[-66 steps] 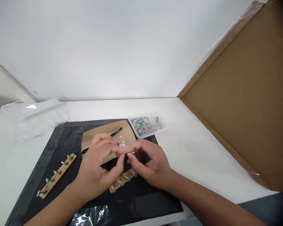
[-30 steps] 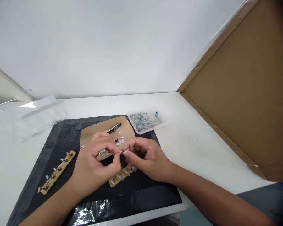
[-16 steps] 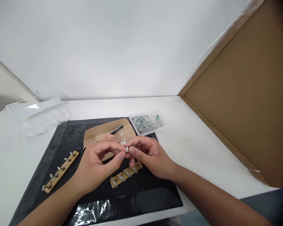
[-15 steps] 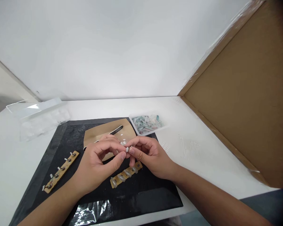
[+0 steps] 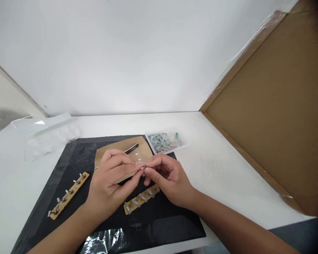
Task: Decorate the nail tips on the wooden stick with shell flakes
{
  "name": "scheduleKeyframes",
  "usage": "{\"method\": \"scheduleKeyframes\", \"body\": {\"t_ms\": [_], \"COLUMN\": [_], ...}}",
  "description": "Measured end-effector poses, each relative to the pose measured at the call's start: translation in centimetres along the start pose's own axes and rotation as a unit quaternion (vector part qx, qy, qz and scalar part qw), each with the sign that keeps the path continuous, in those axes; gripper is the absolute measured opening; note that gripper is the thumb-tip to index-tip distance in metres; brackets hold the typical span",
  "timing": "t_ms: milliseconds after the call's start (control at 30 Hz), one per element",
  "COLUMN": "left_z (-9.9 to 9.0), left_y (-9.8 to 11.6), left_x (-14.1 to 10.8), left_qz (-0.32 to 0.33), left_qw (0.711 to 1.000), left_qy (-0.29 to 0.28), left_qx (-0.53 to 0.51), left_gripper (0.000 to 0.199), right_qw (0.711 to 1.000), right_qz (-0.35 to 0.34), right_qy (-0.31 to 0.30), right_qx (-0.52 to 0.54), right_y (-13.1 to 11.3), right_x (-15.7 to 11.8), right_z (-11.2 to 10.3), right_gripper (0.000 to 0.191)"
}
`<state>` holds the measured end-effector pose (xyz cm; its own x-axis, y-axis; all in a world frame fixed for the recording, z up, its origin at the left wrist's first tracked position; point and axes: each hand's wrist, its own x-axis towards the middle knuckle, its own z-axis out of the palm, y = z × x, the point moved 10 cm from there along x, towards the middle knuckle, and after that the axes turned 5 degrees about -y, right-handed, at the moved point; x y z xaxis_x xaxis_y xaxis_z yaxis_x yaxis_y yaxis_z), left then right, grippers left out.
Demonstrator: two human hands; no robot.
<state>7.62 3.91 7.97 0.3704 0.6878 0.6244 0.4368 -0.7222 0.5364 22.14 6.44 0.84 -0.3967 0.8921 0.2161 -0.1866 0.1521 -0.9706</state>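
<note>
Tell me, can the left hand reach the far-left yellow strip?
Probably yes: only black mat lies between the left hand and the far-left yellow strip. But its fingertips pinch a tiny part, with the right hand, so it may need to let go first.

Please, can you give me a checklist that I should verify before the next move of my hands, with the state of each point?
1. Small metallic part held at the fingertips of left hand and right hand: ok.
2. Small metallic part correctly aligned: cannot tell, fingers cover most of it.
3. Left yellowish strip lying on the black mat: ok.
4. Right yellowish strip untouched by right hand: cannot tell from this angle.
5. Black-ended tool fully in sight: not ok, left hand hides part.
6. Tub upright: ok.
</note>
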Motion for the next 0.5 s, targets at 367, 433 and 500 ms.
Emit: {"method": "scheduleKeyframes", "body": {"t_ms": [367, 433, 500], "left_z": [-0.4, -0.1, 0.2], "left_y": [3.4, 3.9, 4.2], "left_x": [-1.3, -2.0, -2.8], "left_qz": [0.154, 0.196, 0.231], "left_qw": [0.961, 0.947, 0.937], "left_qy": [0.011, 0.007, 0.006], "left_qx": [0.231, 0.253, 0.261], "left_gripper": [0.031, 0.03, 0.029], "right_qw": [0.997, 0.996, 0.995], "right_qz": [-0.029, -0.039, -0.054], "right_qy": [0.007, 0.007, 0.005], "right_qx": [-0.07, -0.075, -0.082], "right_y": [-0.6, -0.6, -0.7], "right_x": [-0.6, -0.6, -0.7], "right_z": [0.8, 0.8, 0.8], "right_gripper": [0.014, 0.012, 0.009]}}
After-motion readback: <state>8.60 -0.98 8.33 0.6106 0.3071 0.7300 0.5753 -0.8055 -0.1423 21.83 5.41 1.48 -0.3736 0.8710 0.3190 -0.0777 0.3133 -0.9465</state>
